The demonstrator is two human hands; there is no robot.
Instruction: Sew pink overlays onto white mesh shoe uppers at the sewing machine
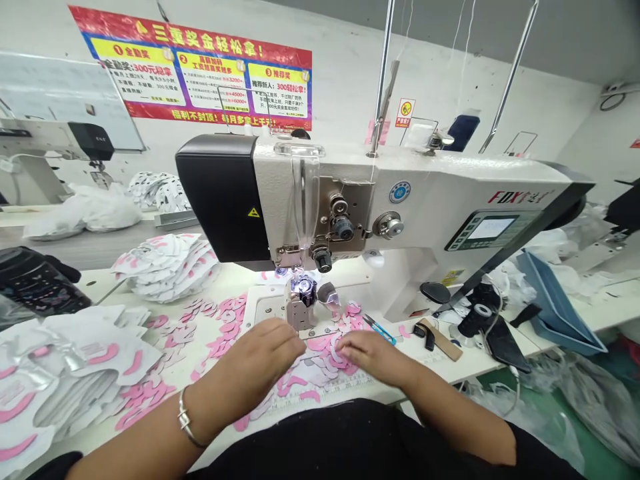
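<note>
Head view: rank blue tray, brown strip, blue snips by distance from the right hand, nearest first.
1. Blue snips: just beyond the right hand, slightly rightward.
2. Brown strip: farther right on the table.
3. Blue tray: far right side.

Reads "FDX" on the sewing machine (425, 193), beyond the right hand (374, 357). Says "三重奖金轻松拿!", with "300", "4500+" and "6000+", on the wall banner (194, 72) far beyond the left hand (263, 353).
</note>
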